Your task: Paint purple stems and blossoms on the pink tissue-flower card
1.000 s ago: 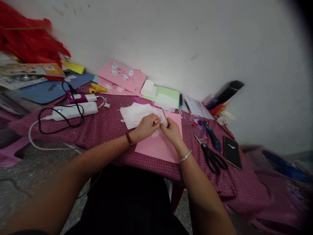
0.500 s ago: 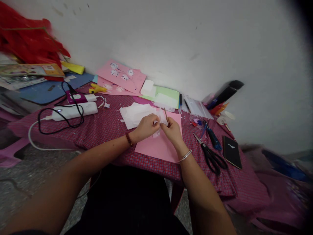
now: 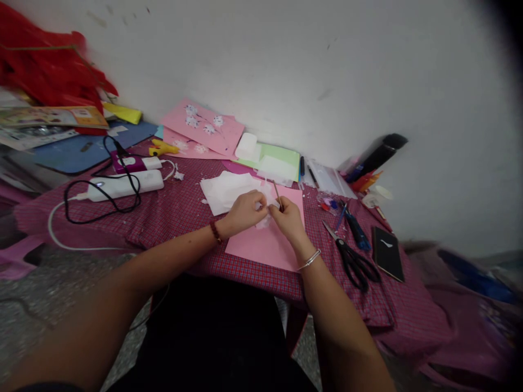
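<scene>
My left hand (image 3: 246, 209) is closed in a pinch on a piece of thin white paper (image 3: 268, 190). Right beside it, fingertips almost meeting, my right hand (image 3: 288, 219) is closed around a thin brown stick (image 3: 277, 188) that points up and away. Its thumb and finger also come up to the white paper; whether they grip it I cannot tell. Both hands are over a pink sheet (image 3: 261, 251) lying at the table's front edge. Loose white sheets (image 3: 218, 191) lie to the left, partly under my left hand.
Black-handled scissors (image 3: 351, 260), a blue cutter (image 3: 358, 231) and a black notebook (image 3: 387, 253) lie at right. Pink cards with white flowers (image 3: 204, 126) rest against the wall. At left sit a white power strip (image 3: 125, 185), its cable and a yellow glue gun-like object (image 3: 162, 147).
Almost nothing differs. The white paper between my hands has shifted slightly; both hands stay in the same place and keep their grip.
</scene>
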Action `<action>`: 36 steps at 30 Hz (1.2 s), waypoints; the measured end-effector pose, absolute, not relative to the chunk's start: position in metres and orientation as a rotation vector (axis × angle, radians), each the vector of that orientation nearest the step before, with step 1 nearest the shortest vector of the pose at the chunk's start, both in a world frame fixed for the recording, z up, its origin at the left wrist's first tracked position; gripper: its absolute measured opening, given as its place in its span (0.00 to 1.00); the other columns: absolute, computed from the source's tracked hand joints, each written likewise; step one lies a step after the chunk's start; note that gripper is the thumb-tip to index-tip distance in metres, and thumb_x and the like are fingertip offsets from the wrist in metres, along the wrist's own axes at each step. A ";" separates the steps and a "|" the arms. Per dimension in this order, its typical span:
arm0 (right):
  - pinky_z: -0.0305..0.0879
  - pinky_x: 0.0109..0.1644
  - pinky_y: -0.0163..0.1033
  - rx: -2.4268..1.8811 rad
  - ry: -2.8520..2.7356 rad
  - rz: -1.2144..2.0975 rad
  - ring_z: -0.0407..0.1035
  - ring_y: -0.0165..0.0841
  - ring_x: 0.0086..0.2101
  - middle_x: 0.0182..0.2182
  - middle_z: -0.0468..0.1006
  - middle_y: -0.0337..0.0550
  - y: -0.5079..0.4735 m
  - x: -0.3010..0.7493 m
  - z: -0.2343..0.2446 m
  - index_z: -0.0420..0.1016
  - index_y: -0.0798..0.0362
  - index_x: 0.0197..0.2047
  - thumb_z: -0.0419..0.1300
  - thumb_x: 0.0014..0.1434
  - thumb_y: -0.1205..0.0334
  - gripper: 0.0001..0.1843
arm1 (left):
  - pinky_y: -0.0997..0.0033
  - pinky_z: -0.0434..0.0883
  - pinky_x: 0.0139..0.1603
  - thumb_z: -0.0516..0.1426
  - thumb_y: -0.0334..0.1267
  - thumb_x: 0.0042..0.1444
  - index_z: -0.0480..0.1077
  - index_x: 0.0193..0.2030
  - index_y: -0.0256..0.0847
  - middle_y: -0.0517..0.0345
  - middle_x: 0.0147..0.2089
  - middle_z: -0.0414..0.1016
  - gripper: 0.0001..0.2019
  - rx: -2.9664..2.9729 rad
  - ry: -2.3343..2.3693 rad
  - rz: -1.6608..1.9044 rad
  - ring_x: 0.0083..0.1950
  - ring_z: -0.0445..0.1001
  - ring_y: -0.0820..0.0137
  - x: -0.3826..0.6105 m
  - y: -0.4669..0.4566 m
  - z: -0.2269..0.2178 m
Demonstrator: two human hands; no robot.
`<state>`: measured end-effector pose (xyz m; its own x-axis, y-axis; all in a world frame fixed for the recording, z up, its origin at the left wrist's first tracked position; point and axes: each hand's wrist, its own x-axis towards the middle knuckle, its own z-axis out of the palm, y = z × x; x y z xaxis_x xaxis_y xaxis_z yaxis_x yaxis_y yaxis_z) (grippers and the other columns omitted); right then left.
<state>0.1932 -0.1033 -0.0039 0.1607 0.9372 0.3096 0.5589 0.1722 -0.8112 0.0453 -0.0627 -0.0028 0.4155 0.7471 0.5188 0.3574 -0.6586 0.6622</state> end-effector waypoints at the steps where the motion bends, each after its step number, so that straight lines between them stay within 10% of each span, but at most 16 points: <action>1: 0.49 0.28 0.35 -1.506 -1.508 0.507 0.53 0.28 0.24 0.20 0.57 0.30 -0.103 0.194 -0.004 0.61 0.51 0.24 0.55 0.51 0.62 0.07 | 0.71 0.62 0.33 0.55 0.28 0.48 0.66 0.26 0.39 0.62 0.28 0.67 0.03 2.229 0.939 1.150 0.30 0.66 0.72 0.045 -0.063 -0.003; 36: 0.42 0.17 0.32 -1.338 -0.972 0.993 0.47 0.23 0.14 0.16 0.56 0.27 -0.099 0.192 0.000 0.58 0.49 0.27 0.59 0.48 0.54 0.12 | 0.72 0.62 0.29 0.53 0.28 0.47 0.65 0.29 0.40 0.61 0.28 0.69 0.03 2.190 0.979 1.084 0.29 0.65 0.73 0.045 -0.063 -0.004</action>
<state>0.1917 -0.0994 -0.0001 0.2992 0.9541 -0.0104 -0.0101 -0.0078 -0.9999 0.0447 -0.0633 -0.0042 0.4232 0.7801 0.4607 0.3786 -0.6143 0.6923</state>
